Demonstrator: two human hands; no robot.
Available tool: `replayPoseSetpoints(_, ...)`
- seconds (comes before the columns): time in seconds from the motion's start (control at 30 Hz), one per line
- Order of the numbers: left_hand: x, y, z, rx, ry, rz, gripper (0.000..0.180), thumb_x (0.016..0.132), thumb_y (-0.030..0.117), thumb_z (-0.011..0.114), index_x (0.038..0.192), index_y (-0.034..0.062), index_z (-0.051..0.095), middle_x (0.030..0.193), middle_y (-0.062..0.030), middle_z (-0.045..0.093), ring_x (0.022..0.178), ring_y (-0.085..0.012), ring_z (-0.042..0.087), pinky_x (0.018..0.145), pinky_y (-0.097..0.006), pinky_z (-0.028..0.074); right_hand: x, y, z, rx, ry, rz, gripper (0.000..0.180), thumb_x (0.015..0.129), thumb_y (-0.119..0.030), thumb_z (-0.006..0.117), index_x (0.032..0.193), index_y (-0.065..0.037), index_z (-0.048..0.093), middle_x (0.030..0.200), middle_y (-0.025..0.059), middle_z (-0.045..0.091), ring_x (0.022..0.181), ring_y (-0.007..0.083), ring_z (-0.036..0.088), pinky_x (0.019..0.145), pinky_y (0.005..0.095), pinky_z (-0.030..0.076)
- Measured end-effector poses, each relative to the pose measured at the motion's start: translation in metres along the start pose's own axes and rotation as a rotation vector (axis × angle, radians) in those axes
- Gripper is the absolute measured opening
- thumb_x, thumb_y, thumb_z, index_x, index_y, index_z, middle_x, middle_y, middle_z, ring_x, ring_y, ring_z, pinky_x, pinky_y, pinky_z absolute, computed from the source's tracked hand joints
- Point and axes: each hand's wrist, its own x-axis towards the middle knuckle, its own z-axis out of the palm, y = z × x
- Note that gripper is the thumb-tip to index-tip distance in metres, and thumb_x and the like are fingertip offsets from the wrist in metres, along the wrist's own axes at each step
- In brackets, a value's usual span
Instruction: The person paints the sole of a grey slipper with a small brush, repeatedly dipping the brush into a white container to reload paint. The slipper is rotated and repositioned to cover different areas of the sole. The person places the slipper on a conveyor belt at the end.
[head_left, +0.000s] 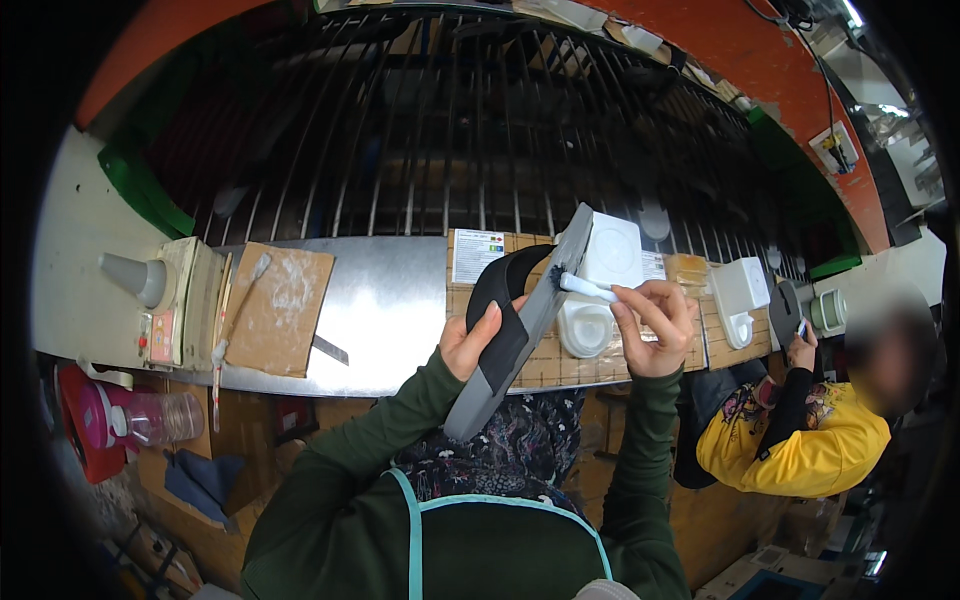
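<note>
In the middle of the head view a slide sandal [495, 385] is held up on edge, with a grey sole and a wide black strap. My left hand [468, 342] grips it by the strap, with the thumb on the outside. Between the thumb and fingers of my right hand [655, 325] is a small brush [590, 288] with a white handle. Its dark bristles meet the sole's edge near the upper end. Just behind the brush stand a white plastic container [610, 252] and a lower white pot [585, 328] with a round top.
A metal-topped bench [385, 300] runs across, with a rack of metal bars [400, 150] beyond. Cardboard [275, 310], a stick brush [240, 305] and a grey cone [135, 278] lie left. At right, a co-worker in yellow [800, 440] handles another sandal [783, 312].
</note>
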Motion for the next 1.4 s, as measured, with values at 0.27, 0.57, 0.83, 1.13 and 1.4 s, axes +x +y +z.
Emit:
replayPoseSetpoints(0.27,0.001,0.007,0.007,-0.108,0.003,-0.018,0.059,0.1,0.044,0.037,0.136,-0.002,0.045,0.096,-0.0046,0.065,0.078,-0.0068,0.058,0.07,-0.02,0.047,-0.002,-0.002,0.004,-0.017,0.002,-0.034,0.022,0.069,-0.012,0.078,0.091,-0.013,0.075,0.083,0.0006,0.06,0.069,0.0128,0.048,0.072,0.0311,0.027)
replayPoseSetpoints(0.57,0.005,0.008,0.01,-0.145,0.051,0.002,0.063,0.1,0.048,0.036,0.135,-0.0034,0.045,0.103,-0.0072,0.064,0.082,-0.0089,0.059,0.074,-0.021,0.048,-0.004,-0.008,0.005,-0.042,-0.021,-0.064,0.022,0.07,-0.013,0.078,0.092,-0.014,0.075,0.082,0.0001,0.06,0.068,0.0115,0.048,0.072,0.032,0.025)
replayPoseSetpoints(0.83,0.006,0.013,0.012,-0.087,0.085,-0.013,0.07,0.1,0.053,0.027,0.136,-0.0046,0.043,0.106,-0.0106,0.063,0.088,-0.0116,0.06,0.078,-0.023,0.049,-0.006,-0.014,0.007,-0.056,-0.021,-0.089,0.023,0.071,-0.014,0.078,0.093,-0.016,0.075,0.082,-0.0014,0.06,0.063,0.0116,0.041,0.07,0.0321,0.024)
replayPoseSetpoints(1.13,0.007,0.014,0.012,-0.088,0.109,0.001,0.073,0.099,0.055,0.026,0.137,-0.0059,0.04,0.112,-0.0133,0.06,0.094,-0.0133,0.06,0.081,-0.024,0.049,-0.01,-0.021,0.007,-0.084,-0.044,-0.105,0.023,0.071,-0.016,0.077,0.094,-0.017,0.075,0.082,-0.002,0.06,0.064,0.0118,0.042,0.069,0.0323,0.024)
replayPoseSetpoints(1.4,0.012,0.005,0.006,-0.403,-0.051,0.023,0.074,0.097,0.058,0.027,0.137,-0.0043,0.038,0.119,-0.0143,0.058,0.099,-0.0173,0.061,0.084,-0.028,0.051,-0.01,-0.009,0.016,0.431,-0.097,0.178,0.021,0.073,-0.017,0.078,0.093,-0.012,0.075,0.084,0.0008,0.06,0.059,0.0089,0.046,0.069,0.0273,0.032)
